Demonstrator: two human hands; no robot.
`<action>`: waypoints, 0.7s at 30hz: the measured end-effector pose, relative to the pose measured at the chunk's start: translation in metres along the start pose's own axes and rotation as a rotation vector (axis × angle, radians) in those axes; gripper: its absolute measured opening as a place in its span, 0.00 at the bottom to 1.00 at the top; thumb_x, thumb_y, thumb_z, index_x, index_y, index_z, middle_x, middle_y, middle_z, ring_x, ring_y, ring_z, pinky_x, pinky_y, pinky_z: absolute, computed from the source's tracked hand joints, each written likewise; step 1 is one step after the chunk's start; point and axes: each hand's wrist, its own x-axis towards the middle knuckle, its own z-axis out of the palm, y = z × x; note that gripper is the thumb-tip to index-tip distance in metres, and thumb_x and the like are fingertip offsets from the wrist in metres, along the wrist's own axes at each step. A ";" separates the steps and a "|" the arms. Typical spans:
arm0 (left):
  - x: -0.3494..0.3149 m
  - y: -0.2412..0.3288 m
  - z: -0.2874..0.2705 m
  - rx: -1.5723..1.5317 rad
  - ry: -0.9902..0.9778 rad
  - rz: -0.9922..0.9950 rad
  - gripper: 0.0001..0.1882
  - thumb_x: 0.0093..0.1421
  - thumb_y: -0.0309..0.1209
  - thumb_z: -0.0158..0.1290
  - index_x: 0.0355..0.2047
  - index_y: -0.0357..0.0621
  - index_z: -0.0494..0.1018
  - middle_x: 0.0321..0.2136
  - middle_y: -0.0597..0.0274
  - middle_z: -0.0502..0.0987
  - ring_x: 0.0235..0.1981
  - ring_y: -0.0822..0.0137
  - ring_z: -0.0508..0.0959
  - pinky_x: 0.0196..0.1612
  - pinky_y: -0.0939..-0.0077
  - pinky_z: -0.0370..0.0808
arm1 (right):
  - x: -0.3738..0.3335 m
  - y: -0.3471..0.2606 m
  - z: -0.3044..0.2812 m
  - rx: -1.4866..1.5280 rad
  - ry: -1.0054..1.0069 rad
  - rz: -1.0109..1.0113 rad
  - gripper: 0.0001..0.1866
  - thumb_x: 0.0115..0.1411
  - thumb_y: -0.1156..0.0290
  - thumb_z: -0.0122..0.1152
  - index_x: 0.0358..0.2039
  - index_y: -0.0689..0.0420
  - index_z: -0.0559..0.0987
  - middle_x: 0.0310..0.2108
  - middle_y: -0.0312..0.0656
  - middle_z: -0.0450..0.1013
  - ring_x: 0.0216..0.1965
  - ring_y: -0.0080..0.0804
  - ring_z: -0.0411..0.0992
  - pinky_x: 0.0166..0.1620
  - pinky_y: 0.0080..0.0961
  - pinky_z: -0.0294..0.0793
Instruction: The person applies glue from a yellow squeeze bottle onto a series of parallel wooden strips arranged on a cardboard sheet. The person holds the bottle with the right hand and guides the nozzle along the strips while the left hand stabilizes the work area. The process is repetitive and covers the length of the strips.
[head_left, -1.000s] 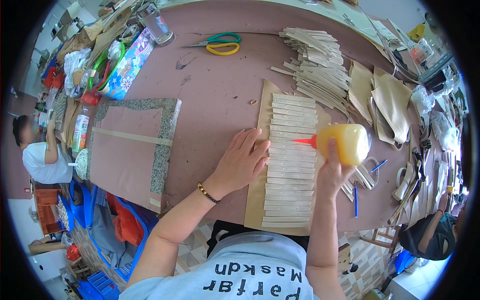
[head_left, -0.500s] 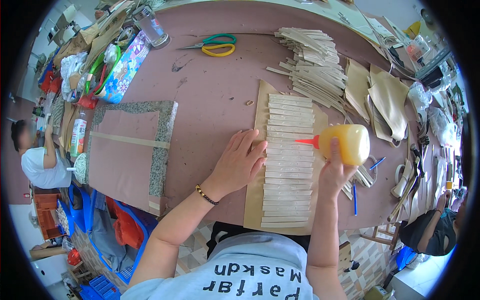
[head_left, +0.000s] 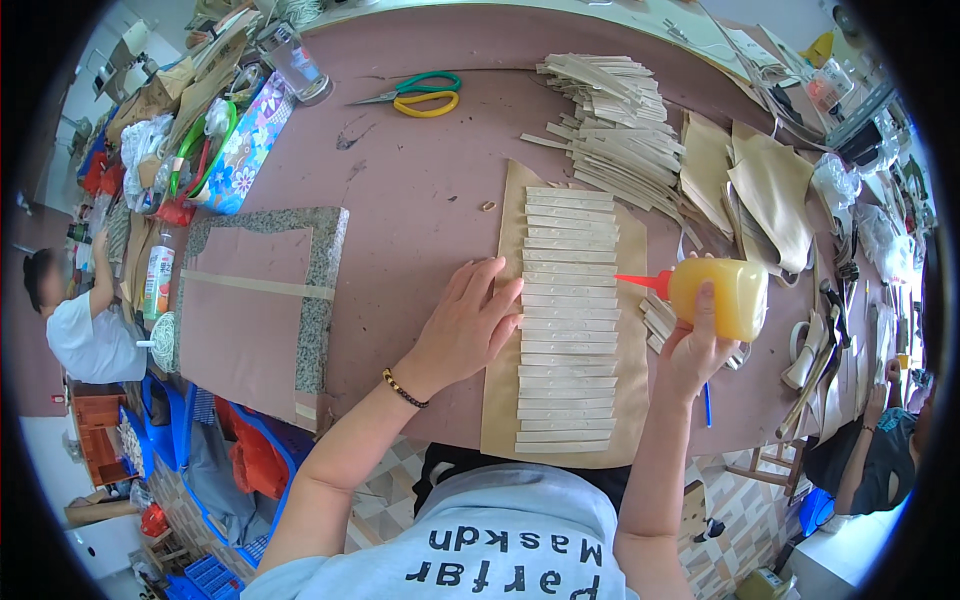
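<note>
One squeeze bottle (head_left: 722, 298) of yellow liquid is held nearly level above the right part of the table (head_left: 400, 220), its long axis running left to right. Its red nozzle (head_left: 645, 284) points left, the tip at the right ends of a column of pale strips (head_left: 568, 325); whether it touches them, I cannot tell. These strips lie crosswise, one below another, on a longer tan sheet (head_left: 628, 405). The right hand (head_left: 697, 352) has its grip closed around the bottle from the near side, thumb along its flank, forearm reaching straight up. The left hand (head_left: 463, 322) lies palm down, angled rightward, its grip open and empty, fingertips around the sheet's left edge.
</note>
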 end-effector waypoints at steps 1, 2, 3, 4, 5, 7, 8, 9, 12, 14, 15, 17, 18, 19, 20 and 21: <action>0.000 0.000 -0.001 -0.011 0.000 -0.006 0.24 0.61 0.32 0.54 0.56 0.39 0.66 0.57 0.43 0.61 0.58 0.43 0.64 0.60 0.53 0.65 | -0.001 0.000 0.001 0.021 -0.012 0.015 0.18 0.61 0.74 0.63 0.50 0.65 0.72 0.46 0.48 0.74 0.50 0.43 0.74 0.51 0.35 0.79; -0.001 0.000 -0.001 -0.039 -0.002 -0.015 0.24 0.61 0.32 0.54 0.56 0.39 0.66 0.57 0.43 0.61 0.58 0.42 0.64 0.60 0.53 0.65 | -0.003 0.001 0.001 0.040 -0.025 0.031 0.18 0.61 0.74 0.62 0.50 0.65 0.72 0.47 0.49 0.74 0.51 0.44 0.74 0.51 0.35 0.78; -0.001 0.001 -0.001 -0.067 -0.004 -0.024 0.24 0.61 0.32 0.54 0.56 0.40 0.66 0.58 0.43 0.60 0.58 0.42 0.64 0.60 0.53 0.65 | -0.006 0.002 0.002 0.039 -0.049 0.034 0.19 0.61 0.74 0.62 0.51 0.65 0.71 0.47 0.49 0.74 0.51 0.44 0.74 0.52 0.35 0.78; -0.002 0.001 -0.002 -0.095 -0.006 -0.034 0.24 0.60 0.32 0.55 0.56 0.40 0.66 0.58 0.43 0.60 0.58 0.42 0.64 0.60 0.53 0.66 | -0.008 0.003 0.003 0.038 -0.073 0.037 0.19 0.61 0.74 0.63 0.51 0.66 0.71 0.48 0.49 0.74 0.51 0.44 0.74 0.52 0.35 0.78; -0.004 0.001 -0.002 -0.075 -0.010 -0.017 0.24 0.60 0.32 0.55 0.56 0.40 0.66 0.58 0.43 0.60 0.58 0.42 0.64 0.60 0.52 0.66 | -0.011 0.004 0.004 0.036 -0.097 0.041 0.20 0.61 0.74 0.63 0.52 0.66 0.71 0.48 0.50 0.73 0.52 0.44 0.74 0.52 0.34 0.78; -0.008 0.002 -0.002 -0.033 -0.019 0.017 0.25 0.60 0.33 0.56 0.56 0.41 0.66 0.58 0.42 0.60 0.58 0.41 0.64 0.60 0.52 0.66 | -0.020 0.007 0.009 0.058 -0.114 0.090 0.21 0.62 0.74 0.62 0.53 0.66 0.70 0.49 0.50 0.73 0.52 0.44 0.74 0.52 0.34 0.77; -0.009 0.003 -0.003 -0.019 -0.022 0.017 0.24 0.60 0.33 0.56 0.56 0.42 0.66 0.58 0.42 0.60 0.58 0.41 0.64 0.60 0.52 0.66 | -0.024 0.010 0.012 0.071 -0.123 0.116 0.21 0.62 0.74 0.62 0.53 0.66 0.70 0.49 0.50 0.73 0.52 0.44 0.74 0.53 0.34 0.77; -0.010 0.005 -0.003 -0.005 -0.025 0.016 0.24 0.60 0.33 0.56 0.56 0.42 0.67 0.58 0.42 0.60 0.58 0.41 0.64 0.60 0.51 0.65 | -0.027 0.012 0.014 0.068 -0.132 0.125 0.21 0.61 0.75 0.62 0.54 0.65 0.69 0.49 0.49 0.73 0.52 0.44 0.74 0.53 0.34 0.76; -0.011 0.008 -0.002 0.014 -0.023 0.008 0.24 0.59 0.34 0.57 0.55 0.43 0.67 0.58 0.42 0.60 0.58 0.41 0.64 0.61 0.51 0.65 | -0.031 0.018 0.021 0.034 -0.166 0.128 0.22 0.61 0.76 0.63 0.54 0.65 0.69 0.49 0.49 0.73 0.52 0.43 0.74 0.53 0.33 0.76; -0.011 0.008 -0.001 0.013 -0.014 0.006 0.24 0.59 0.34 0.57 0.55 0.43 0.67 0.58 0.42 0.61 0.58 0.41 0.64 0.61 0.50 0.64 | -0.032 0.020 0.024 -0.023 -0.193 0.101 0.22 0.61 0.77 0.63 0.54 0.64 0.69 0.49 0.49 0.73 0.52 0.42 0.74 0.53 0.33 0.76; -0.011 0.008 -0.001 0.010 -0.007 0.008 0.23 0.59 0.34 0.57 0.54 0.44 0.67 0.57 0.42 0.61 0.58 0.41 0.64 0.61 0.50 0.64 | -0.032 0.021 0.025 -0.054 -0.215 0.085 0.22 0.61 0.77 0.62 0.54 0.64 0.69 0.49 0.48 0.73 0.52 0.41 0.74 0.53 0.33 0.75; -0.011 0.008 0.000 0.008 -0.002 0.009 0.23 0.59 0.34 0.57 0.54 0.43 0.67 0.57 0.41 0.61 0.58 0.41 0.64 0.61 0.50 0.64 | -0.032 0.026 0.027 -0.114 -0.257 0.053 0.21 0.61 0.78 0.62 0.54 0.64 0.69 0.48 0.48 0.73 0.52 0.41 0.74 0.53 0.32 0.75; -0.011 0.007 0.000 0.009 -0.003 0.008 0.23 0.59 0.34 0.57 0.54 0.43 0.67 0.57 0.42 0.61 0.57 0.41 0.64 0.61 0.50 0.64 | -0.034 0.028 0.028 -0.119 -0.254 0.060 0.21 0.60 0.78 0.62 0.53 0.64 0.69 0.48 0.48 0.73 0.52 0.41 0.74 0.54 0.33 0.75; -0.012 0.007 0.000 0.011 -0.004 0.007 0.23 0.59 0.34 0.57 0.53 0.43 0.67 0.57 0.42 0.61 0.57 0.41 0.64 0.61 0.49 0.64 | -0.036 0.030 0.031 -0.124 -0.250 0.068 0.21 0.60 0.79 0.62 0.53 0.63 0.69 0.49 0.48 0.73 0.52 0.41 0.74 0.54 0.34 0.74; -0.011 0.007 0.000 0.009 -0.002 0.009 0.22 0.59 0.34 0.57 0.53 0.43 0.67 0.56 0.42 0.61 0.57 0.42 0.64 0.61 0.49 0.64 | -0.037 0.032 0.032 -0.132 -0.244 0.074 0.21 0.60 0.79 0.62 0.53 0.63 0.69 0.49 0.47 0.73 0.52 0.41 0.74 0.55 0.34 0.73; -0.010 0.008 0.000 0.007 0.000 0.011 0.22 0.59 0.34 0.56 0.53 0.43 0.67 0.56 0.42 0.61 0.57 0.42 0.65 0.61 0.50 0.64 | -0.039 0.031 0.035 -0.140 -0.246 0.087 0.21 0.60 0.79 0.62 0.54 0.63 0.69 0.49 0.47 0.73 0.52 0.41 0.74 0.55 0.35 0.73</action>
